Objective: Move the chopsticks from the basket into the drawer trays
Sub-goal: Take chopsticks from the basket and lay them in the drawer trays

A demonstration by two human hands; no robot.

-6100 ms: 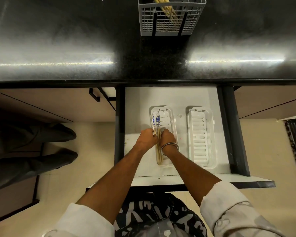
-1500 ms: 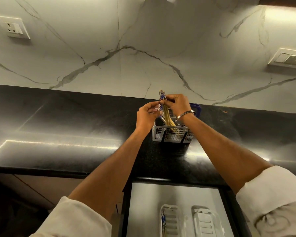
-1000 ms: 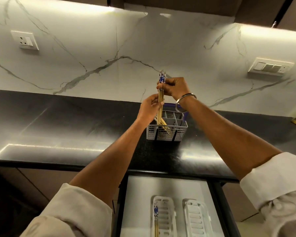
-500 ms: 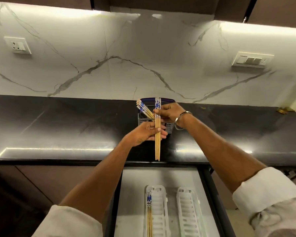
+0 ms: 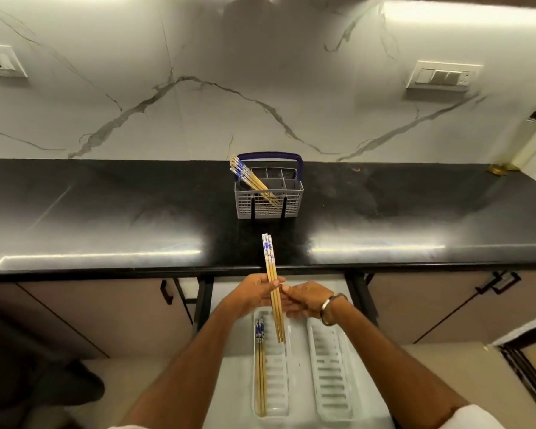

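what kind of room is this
Most likely a home kitchen: a black stone countertop against a marble-look backsplash, a grey cutlery basket holding chopsticks, and an open drawer with white trays below.

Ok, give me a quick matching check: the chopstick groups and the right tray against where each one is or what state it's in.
Things:
1. held chopsticks
2. basket chopsticks
3. tray chopsticks
4. right tray

Places or states:
A. leaning in the grey basket on the counter
B. lying in the left tray
C. pinched between the left hand and right hand
D. holds nothing

Pairs: 1-C, 2-A, 3-B, 4-D
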